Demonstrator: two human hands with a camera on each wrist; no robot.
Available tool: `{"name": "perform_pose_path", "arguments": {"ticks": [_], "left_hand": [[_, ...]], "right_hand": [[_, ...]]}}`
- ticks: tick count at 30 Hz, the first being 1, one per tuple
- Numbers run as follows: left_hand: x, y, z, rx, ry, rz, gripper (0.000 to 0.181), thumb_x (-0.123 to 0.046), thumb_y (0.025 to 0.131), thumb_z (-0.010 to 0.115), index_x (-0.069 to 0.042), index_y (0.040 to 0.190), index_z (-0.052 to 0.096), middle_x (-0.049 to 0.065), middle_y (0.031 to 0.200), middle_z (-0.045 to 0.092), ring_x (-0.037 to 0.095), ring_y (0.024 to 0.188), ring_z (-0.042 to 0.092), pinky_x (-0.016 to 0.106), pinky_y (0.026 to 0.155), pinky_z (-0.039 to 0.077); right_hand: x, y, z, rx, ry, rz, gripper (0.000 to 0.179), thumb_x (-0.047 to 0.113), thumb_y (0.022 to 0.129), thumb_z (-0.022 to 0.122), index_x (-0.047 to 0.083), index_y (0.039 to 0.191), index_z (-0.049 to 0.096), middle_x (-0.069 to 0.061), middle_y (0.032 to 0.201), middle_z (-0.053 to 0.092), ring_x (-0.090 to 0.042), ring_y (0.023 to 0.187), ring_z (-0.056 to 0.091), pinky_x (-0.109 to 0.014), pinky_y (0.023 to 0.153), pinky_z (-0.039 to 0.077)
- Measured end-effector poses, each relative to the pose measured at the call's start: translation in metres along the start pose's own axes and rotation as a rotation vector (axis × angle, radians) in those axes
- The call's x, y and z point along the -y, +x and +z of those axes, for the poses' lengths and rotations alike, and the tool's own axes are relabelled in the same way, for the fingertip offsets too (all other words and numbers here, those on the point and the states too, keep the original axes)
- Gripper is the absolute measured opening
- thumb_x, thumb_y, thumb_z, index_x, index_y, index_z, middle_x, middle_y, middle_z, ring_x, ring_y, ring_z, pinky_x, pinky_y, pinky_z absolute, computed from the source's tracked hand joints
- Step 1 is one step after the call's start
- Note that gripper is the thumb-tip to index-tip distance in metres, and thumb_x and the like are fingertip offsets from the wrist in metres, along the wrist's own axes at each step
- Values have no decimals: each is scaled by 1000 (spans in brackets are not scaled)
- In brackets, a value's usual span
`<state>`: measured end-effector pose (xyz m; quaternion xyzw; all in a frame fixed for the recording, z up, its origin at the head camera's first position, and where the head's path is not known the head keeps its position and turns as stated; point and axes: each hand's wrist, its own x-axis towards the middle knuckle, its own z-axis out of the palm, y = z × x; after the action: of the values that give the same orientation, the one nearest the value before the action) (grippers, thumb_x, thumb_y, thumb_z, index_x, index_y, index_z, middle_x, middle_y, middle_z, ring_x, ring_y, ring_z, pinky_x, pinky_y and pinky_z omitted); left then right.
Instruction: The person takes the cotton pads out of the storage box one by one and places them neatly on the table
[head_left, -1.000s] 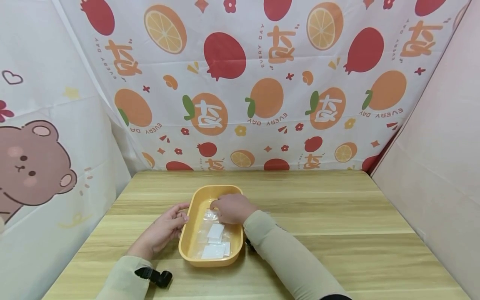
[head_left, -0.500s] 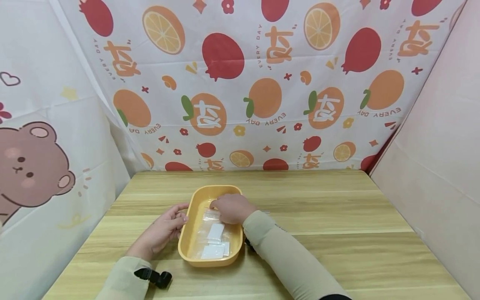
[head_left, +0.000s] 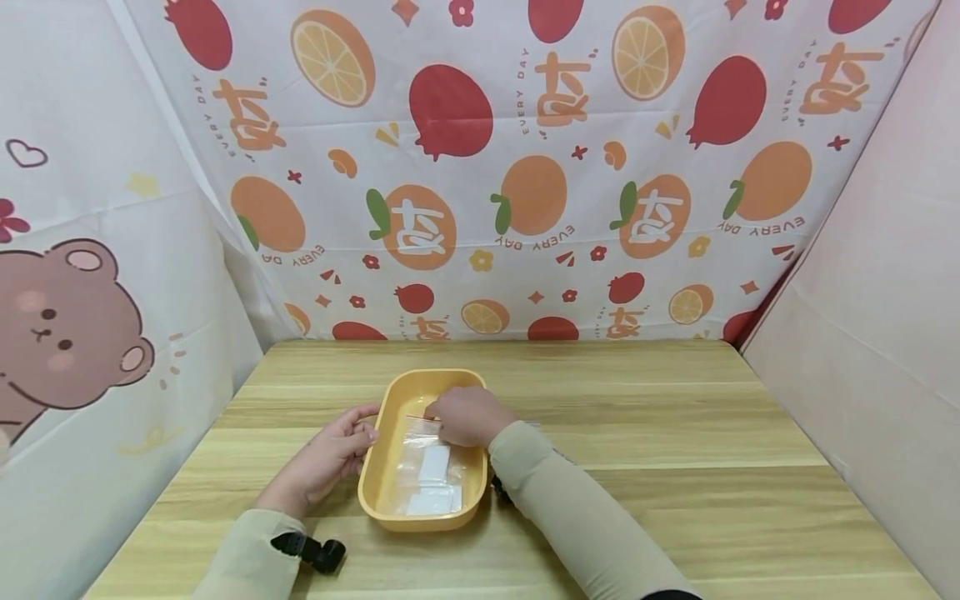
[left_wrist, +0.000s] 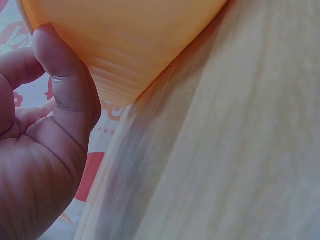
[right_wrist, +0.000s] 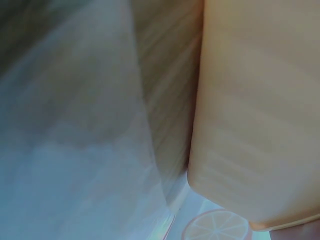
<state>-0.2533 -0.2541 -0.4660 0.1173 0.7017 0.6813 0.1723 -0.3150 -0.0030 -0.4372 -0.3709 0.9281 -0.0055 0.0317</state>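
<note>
An oblong yellow plastic tray (head_left: pixel 372 481) stands on the table, and my left hand (head_left: pixel 330 458) holds its left rim with thumb and fingers. In the left wrist view the thumb (left_wrist: pixel 57 65) lies against the tray's outer wall. Inside are clear zip bags (head_left: pixel 411 462) with small white rectangular pieces (head_left: pixel 433 463) in them; how many bags overlap is unclear. Reaching over the right rim, my right hand (head_left: pixel 468 417) has its fingers curled down at the top edge of a zip bag and pinches it. Its fingertips are mostly hidden. The right wrist view shows mainly the tray's outer side (right_wrist: pixel 255 110).
A clear or whitish sheet-like thing (right_wrist: pixel 75 165) lies close to the camera beside the tray in the right wrist view, blurred. The wooden table (head_left: pixel 675 467) reaches back to a fruit-print curtain (head_left: pixel 480 167). Cloth walls stand at both sides.
The zip bag's top edge, with its red line, shows more clearly near my right fingers, and the bags have shifted slightly. My left hand and the tray stay in place.
</note>
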Motion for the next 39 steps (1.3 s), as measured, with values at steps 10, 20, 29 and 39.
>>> {"name": "perform_pose_path", "arguments": {"ticks": [10, 20, 29, 39], "left_hand": [[0, 0, 0, 11, -4, 8, 61, -7, 106, 48, 6, 155, 15, 11, 101, 55, 12, 78, 59, 27, 63, 56], [-1, -1, -1, 24, -3, 17, 61, -10, 106, 49, 5, 155, 16, 11, 102, 55, 14, 81, 61, 28, 65, 57], [-1, -2, -1, 25, 0, 15, 62, -11, 106, 50, 5, 156, 16, 11, 102, 55, 14, 82, 63, 30, 66, 58], [0, -2, -1, 22, -4, 13, 61, -12, 106, 51, 4, 155, 18, 12, 103, 56, 15, 82, 62, 30, 67, 58]], "right_hand": [[1, -3, -2, -36, -1, -36, 23, 27, 99, 60, 32, 116, 75, 12, 105, 69, -8, 98, 62, -31, 88, 51], [0, -6, -4, -67, -16, -44, 30, 25, 101, 55, 32, 125, 72, 10, 100, 64, -7, 94, 60, -31, 82, 51], [2, -7, -8, -75, 0, -50, 36, 23, 102, 51, 31, 132, 69, 8, 99, 60, -9, 89, 58, -32, 80, 51], [3, -9, -8, -81, 22, -19, 40, 22, 104, 45, 30, 138, 65, 6, 129, 65, -18, 120, 54, -36, 99, 47]]}}
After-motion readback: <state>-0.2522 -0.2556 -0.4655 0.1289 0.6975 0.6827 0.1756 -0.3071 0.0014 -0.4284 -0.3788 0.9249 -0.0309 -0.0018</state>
